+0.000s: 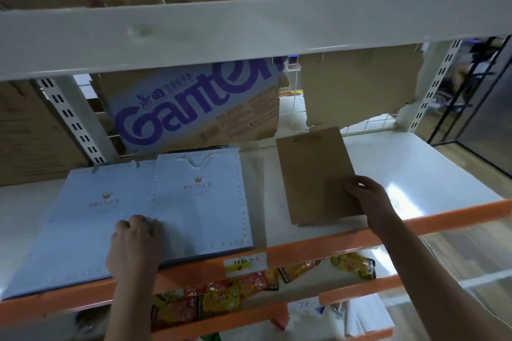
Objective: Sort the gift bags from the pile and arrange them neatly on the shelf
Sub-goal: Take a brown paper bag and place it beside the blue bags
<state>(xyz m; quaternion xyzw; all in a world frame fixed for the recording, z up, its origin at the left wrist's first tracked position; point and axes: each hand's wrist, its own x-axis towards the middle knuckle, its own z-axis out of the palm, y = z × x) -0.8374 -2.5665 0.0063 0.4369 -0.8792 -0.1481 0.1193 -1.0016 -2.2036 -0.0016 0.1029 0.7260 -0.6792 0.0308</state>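
Two pale blue "PRINCE" gift bags lie flat on the white shelf (415, 163): one at the left (83, 219), and a second (202, 202) overlapping its right side. My left hand (135, 243) rests knuckles-down on the seam between them, fingers curled. Right of them a stack of brown paper gift bags (313, 169) lies flat near the shelf's front. My right hand (365, 196) grips that stack's lower right corner.
An orange front rail (304, 249) with a paper label edges the shelf. A blue "Ganten" carton (194, 108) and torn cardboard (357, 88) stand at the back. A white beam (249, 30) crosses overhead. Yellow and red snack packets (221, 296) lie on the shelf below.
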